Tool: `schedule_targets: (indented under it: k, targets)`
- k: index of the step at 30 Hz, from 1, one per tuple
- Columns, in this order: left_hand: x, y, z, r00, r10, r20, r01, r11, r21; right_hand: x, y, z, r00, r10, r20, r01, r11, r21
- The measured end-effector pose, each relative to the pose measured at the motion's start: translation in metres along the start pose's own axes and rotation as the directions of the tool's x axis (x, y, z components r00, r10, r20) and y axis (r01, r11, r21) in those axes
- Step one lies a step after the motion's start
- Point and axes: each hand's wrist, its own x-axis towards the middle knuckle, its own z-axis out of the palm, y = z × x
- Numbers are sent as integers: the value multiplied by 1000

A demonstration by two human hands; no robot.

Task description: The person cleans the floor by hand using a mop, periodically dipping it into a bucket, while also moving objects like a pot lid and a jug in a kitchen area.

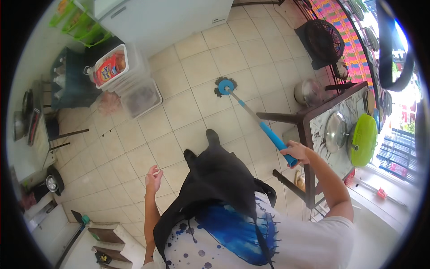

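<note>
My right hand (295, 153) grips the top of a mop's blue handle (273, 136), near a dark-framed table. The handle slants away over the floor to a round blue mop head (225, 87), whose grey strands spread flat on the beige tiles (198, 111). On the other side of my body, my left hand (154, 178) hangs in the air with its fingers slightly curled and apart, holding nothing. Between the hands are my dark-clad legs and black-covered feet.
On my right stands a table (304, 134) bearing a glass lid (336, 131) and a green container (363, 140). Beyond it are a metal pot (307, 92) and a black fan (322, 43). Stacked plastic bins (141, 99) stand on the left, near a white appliance (168, 23).
</note>
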Motion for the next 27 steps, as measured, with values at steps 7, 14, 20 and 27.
schedule_targets:
  k: [7,14,20,27]
  targets:
    - [-41,-120,9,991,-112,77,112,994,13,-17,50,99,1000,-3,22,-4,955,298]
    - [-62,-202,8,961,-56,272,-16,967,255,72,-40,110,957,-212,-197,217,976,5]
    - [-20,-87,-33,983,66,170,-110,956,271,164,-78,110,847,-249,-469,300,953,37]
    - [-4,-61,-36,995,60,82,-67,995,79,68,105,172,792,-394,-467,313,918,-244]
